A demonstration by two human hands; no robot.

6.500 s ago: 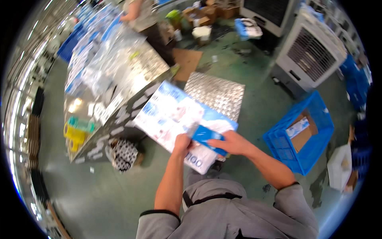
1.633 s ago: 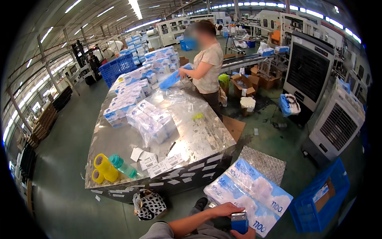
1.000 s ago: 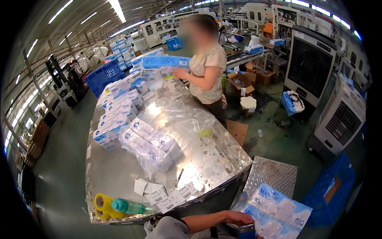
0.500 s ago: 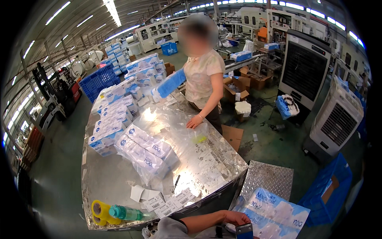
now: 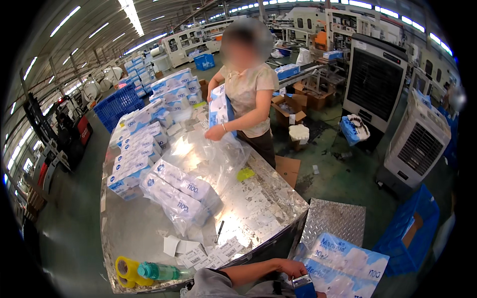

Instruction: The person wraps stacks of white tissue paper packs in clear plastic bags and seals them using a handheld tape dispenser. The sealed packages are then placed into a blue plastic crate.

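Note:
My left hand reaches in from the lower edge and grips the near edge of a large blue-and-white wrapped pack lying low to the right of the metal table. A blue tape dispenser sits right below that hand; whatever holds it is cut off by the frame. My right hand is out of view. Across the table a co-worker holds a smaller blue-and-white pack upright over a clear plastic bag.
The table carries bagged packs, stacked packs, paper labels, a pen, yellow tape rolls and a green bottle. A ridged metal plate, a blue crate and two air coolers stand to the right.
My view has lifted from the big pack to the table. The co-worker has brought a pack from the stacks to the clear bag. My left hand stays on the big pack.

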